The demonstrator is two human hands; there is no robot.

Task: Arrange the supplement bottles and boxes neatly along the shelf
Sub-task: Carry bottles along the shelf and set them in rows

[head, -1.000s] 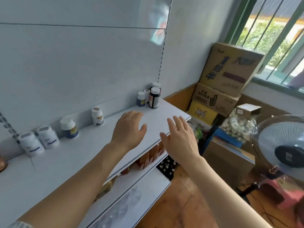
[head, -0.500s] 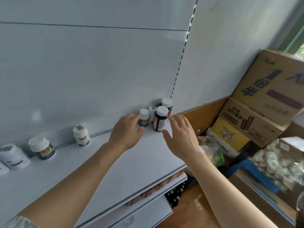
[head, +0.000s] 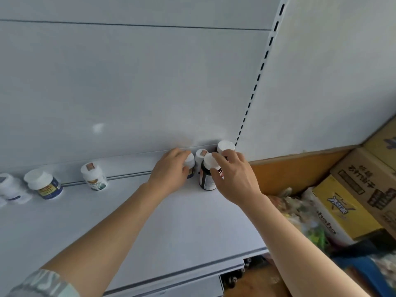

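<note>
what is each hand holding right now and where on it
Left hand grips the small white-capped blue bottle round its side. Right hand grips the dark white-capped bottle near its cap.

Left hand (head: 171, 171) hides most of a small bottle (head: 190, 162); leftmost white bottle (head: 9, 188) is blurred and edge-cropped.

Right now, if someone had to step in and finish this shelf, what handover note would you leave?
Left hand grips a small white-capped bottle at the shelf's right end.
Right hand holds the dark bottle by its cap.
Two more bottles crowd the back corner; three others stand spaced along the back rail to the left.
Done: nothing lined up yet.
Left: spread the cluster into an even row.
</note>
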